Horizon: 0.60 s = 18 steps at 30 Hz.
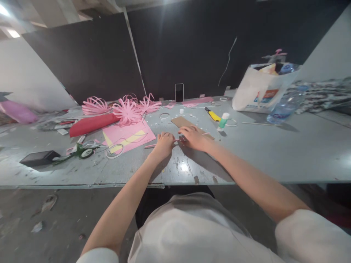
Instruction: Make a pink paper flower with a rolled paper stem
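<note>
Though slender, pink strip (176, 140), perhaps paper.

A: What do we have on the pink strip (150, 146)?
B: Thin, roughly straight, slightly higher at its right end. We see it run through the left hand (165, 141) and below the right hand (192, 137) (partly hidden at both).
A: And the cardboard (184, 121)?
B: Brown, flat, long, set diagonally; we see the right hand covering part, strip's right end over it.

Craft workshop, scuffed worktable (287, 153), littered floor (70, 213)
</note>
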Each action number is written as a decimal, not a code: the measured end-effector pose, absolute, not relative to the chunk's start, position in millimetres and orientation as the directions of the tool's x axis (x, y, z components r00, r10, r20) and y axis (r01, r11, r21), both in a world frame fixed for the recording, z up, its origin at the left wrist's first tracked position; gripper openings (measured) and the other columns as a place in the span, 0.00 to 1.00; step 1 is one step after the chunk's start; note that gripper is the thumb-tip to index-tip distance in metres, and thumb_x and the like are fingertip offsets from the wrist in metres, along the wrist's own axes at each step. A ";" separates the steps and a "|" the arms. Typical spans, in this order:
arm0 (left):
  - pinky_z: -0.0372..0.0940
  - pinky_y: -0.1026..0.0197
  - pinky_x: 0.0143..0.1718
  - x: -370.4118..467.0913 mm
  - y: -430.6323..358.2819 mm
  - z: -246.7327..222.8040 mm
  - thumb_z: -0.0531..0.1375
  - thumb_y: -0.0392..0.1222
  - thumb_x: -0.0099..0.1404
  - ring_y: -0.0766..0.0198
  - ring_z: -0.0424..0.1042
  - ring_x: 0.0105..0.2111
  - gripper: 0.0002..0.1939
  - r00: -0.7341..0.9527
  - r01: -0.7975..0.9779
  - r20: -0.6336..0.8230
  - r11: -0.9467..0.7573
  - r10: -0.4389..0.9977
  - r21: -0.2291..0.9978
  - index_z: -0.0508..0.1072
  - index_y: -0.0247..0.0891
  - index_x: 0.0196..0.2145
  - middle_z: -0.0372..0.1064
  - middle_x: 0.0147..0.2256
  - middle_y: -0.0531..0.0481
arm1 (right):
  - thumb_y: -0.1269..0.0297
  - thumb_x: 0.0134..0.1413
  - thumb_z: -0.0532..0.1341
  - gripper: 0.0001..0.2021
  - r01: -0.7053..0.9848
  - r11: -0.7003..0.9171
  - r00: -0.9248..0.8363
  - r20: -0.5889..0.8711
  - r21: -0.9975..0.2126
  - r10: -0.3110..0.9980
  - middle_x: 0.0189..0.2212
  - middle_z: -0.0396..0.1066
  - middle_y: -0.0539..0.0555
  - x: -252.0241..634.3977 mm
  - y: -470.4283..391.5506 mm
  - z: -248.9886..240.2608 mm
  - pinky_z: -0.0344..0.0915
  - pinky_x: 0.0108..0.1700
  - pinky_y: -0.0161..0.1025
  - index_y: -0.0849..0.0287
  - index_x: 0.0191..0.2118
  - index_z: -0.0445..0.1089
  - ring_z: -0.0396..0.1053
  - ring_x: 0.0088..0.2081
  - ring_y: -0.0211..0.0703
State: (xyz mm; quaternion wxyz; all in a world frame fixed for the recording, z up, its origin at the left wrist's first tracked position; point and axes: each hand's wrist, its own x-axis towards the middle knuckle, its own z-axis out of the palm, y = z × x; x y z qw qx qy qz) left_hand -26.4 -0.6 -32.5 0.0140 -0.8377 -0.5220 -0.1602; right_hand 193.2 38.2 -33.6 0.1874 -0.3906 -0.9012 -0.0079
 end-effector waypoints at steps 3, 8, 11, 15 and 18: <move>0.61 0.48 0.53 -31.2 -7.5 -25.5 0.55 0.35 0.80 0.47 0.70 0.52 0.08 0.388 0.860 0.332 -0.468 0.860 0.206 0.75 0.37 0.44 0.76 0.48 0.38 | 0.68 0.69 0.64 0.07 0.656 0.746 -0.646 0.430 -0.110 0.631 0.51 0.80 0.58 202.5 39.2 -21.8 0.58 0.64 0.57 0.54 0.50 0.75 0.79 0.50 0.55; 0.60 0.47 0.54 -31.7 -16.1 -17.9 0.52 0.37 0.82 0.48 0.71 0.51 0.11 0.355 0.832 0.373 -0.471 0.857 0.293 0.74 0.39 0.44 0.78 0.48 0.41 | 0.66 0.74 0.63 0.05 0.565 0.818 -0.661 0.534 -0.108 0.528 0.40 0.80 0.53 208.2 31.1 -7.8 0.57 0.56 0.50 0.55 0.41 0.75 0.77 0.43 0.48; 0.60 0.47 0.54 -31.3 -18.1 -17.4 0.53 0.40 0.83 0.48 0.71 0.50 0.11 0.365 0.816 0.418 -0.502 0.832 0.287 0.74 0.39 0.45 0.78 0.47 0.42 | 0.63 0.75 0.63 0.08 0.555 0.824 -0.640 0.575 -0.113 0.510 0.38 0.80 0.54 208.2 27.1 -1.7 0.59 0.54 0.50 0.56 0.41 0.77 0.77 0.43 0.49; 0.60 0.48 0.53 -32.7 -19.9 -18.1 0.52 0.40 0.84 0.50 0.71 0.50 0.12 0.407 0.802 0.491 -0.559 0.770 0.212 0.76 0.37 0.47 0.78 0.47 0.41 | 0.60 0.77 0.61 0.12 0.534 0.829 -0.635 0.568 -0.168 0.524 0.38 0.79 0.57 209.3 25.6 1.9 0.65 0.49 0.49 0.56 0.42 0.80 0.77 0.43 0.52; 0.60 0.49 0.53 -34.0 -21.0 -18.0 0.52 0.38 0.83 0.50 0.70 0.50 0.14 0.441 0.794 0.530 -0.590 0.725 0.146 0.78 0.37 0.50 0.78 0.47 0.41 | 0.57 0.78 0.58 0.16 0.515 0.828 -0.638 0.544 -0.223 0.544 0.39 0.78 0.59 210.2 26.0 1.4 0.69 0.45 0.48 0.56 0.43 0.81 0.76 0.43 0.53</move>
